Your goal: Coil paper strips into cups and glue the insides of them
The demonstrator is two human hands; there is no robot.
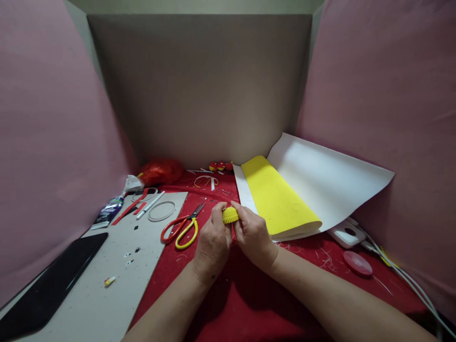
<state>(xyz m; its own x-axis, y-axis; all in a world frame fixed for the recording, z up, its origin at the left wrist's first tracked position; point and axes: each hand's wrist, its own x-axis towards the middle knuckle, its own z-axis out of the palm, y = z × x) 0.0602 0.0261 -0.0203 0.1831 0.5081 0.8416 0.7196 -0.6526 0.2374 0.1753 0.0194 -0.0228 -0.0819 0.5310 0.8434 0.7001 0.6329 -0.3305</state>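
Note:
A small domed piece of yellow corrugated paper [230,215] is held up between my two hands over the red cloth. My left hand [214,235] grips its left side with bent fingers. From the right, my right hand [253,233] pinches the same piece, thumb and fingers close together. A bit of red shows below it between the hands, too small to make out. Just left of my left hand lies a pair of scissors [185,228] with one red and one yellow handle, its blades pointing away. Behind my right hand rests a folded yellow corrugated sheet [281,199].
A large white sheet [327,175] curls up at the right. The grey board [117,304] at left carries a black tray-like slab [53,289], a wire ring [161,211] and a glue bottle [109,211]. Several red balls [221,166] and a red bag [162,171] sit at the back.

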